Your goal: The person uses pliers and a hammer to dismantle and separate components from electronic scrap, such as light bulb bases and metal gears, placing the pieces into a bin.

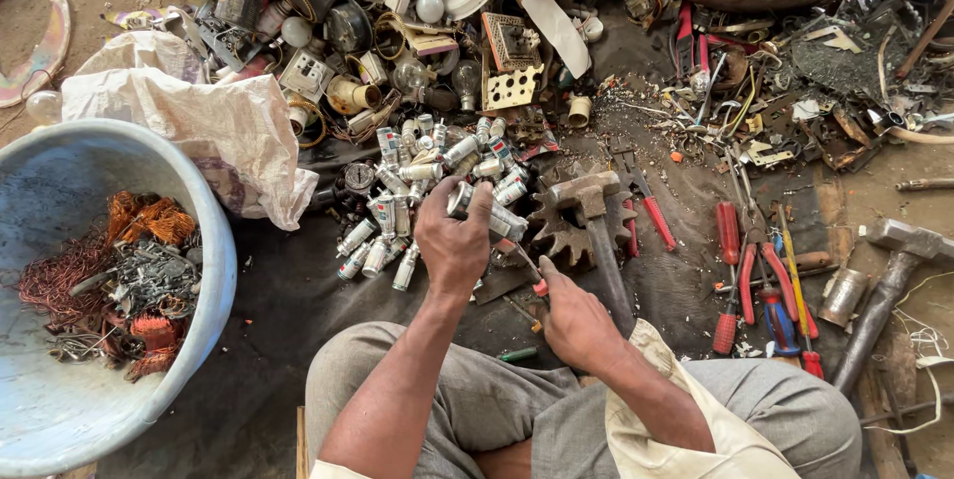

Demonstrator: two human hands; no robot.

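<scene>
One capacitor [475,203] lies in the left hand [452,240] grip

Basin [214,270] with wire scraps [109,280] at frame left; pile of small cylinders [417,191] centre; hammer [596,231] right of centre; screwdrivers [730,280] further right.

Bare dirt floor [894,201] in flat daylight. A dark ground sheet [288,290] covers its middle. Left of the sheet stands a pale blue tub [214,270]; beyond the sheet scrap metal [795,72] lies heaped, and right of it a hammer [884,290].
</scene>
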